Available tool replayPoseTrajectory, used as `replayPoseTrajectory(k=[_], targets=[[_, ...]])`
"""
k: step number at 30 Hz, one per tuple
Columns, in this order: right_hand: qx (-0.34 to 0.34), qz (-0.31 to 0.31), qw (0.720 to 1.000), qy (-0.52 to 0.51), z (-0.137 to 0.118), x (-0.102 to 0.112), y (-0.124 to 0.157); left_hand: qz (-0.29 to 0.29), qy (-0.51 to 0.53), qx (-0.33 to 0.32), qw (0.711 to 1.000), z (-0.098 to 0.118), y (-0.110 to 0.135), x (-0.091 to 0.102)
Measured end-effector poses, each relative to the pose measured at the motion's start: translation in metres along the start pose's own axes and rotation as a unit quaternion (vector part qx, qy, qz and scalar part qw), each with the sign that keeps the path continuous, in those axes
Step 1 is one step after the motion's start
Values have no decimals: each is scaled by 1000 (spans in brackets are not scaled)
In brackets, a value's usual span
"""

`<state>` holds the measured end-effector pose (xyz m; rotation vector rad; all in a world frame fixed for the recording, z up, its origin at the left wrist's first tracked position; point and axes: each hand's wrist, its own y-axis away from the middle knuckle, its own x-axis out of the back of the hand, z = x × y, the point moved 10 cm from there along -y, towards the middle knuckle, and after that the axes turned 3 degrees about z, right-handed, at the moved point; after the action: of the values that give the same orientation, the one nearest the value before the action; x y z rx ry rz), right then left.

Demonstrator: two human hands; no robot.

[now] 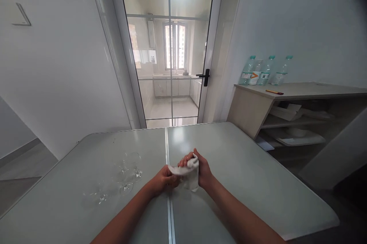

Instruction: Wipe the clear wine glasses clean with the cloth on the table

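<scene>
Both my hands meet over the middle of a grey folding table (243, 167). My right hand (203, 171) is wrapped round a white cloth (187, 173) that covers something I cannot make out. My left hand (163, 179) is closed on the lower left end of that bundle. To the left on the table stand and lie several clear wine glasses (126, 175), apart from my hands.
A low wooden shelf unit (286, 110) stands at the right with several water bottles (263, 70) and a pen (274, 92) on top. Straight ahead is a glass door (172, 53) with a black handle, leading to a kitchen. White walls stand on both sides.
</scene>
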<state>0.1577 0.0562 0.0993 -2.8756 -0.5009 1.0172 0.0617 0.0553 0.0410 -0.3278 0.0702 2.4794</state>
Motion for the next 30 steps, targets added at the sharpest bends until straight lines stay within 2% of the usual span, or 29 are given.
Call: replayPoseTrajectory(k=[3,6,9,11,13,14,16,18,19,20,21,23,25,27,30], targets=[[-13,101,994,-40,12,19,-5,-20,46,-16,999,5,-5,-4],[-5,122,993,8,16,21,-6,-3,69,-38,997,12,-9,0],[76,108,988,82,5,16,-1,22,102,-46,993,16,-9,6],[160,96,965,185,-10,10,5,30,130,-37,990,14,-9,8],[247,45,908,335,-23,-6,12,36,151,-21,988,8,-9,11],[288,1,863,416,-26,-19,15,45,153,-17,987,5,-9,14],[349,-97,742,564,-22,-44,23,71,132,-26,988,0,-10,22],[381,-152,625,664,-15,-60,28,90,59,-52,993,-1,-11,28],[393,-159,583,693,-14,-65,30,94,10,-67,993,1,-11,29],[404,-156,555,710,-15,-69,32,97,-35,-82,991,3,-11,28],[412,-149,540,719,-17,-73,33,99,-74,-94,988,5,-10,27],[415,-133,541,719,-21,-77,33,97,-126,-114,981,11,-8,21],[402,-112,578,702,-26,-74,31,86,-160,-130,975,18,-4,13],[379,-85,639,664,-33,-65,27,69,-198,-139,968,24,0,4],[304,-48,762,569,-41,-43,16,44,-224,-126,965,28,2,-6]])
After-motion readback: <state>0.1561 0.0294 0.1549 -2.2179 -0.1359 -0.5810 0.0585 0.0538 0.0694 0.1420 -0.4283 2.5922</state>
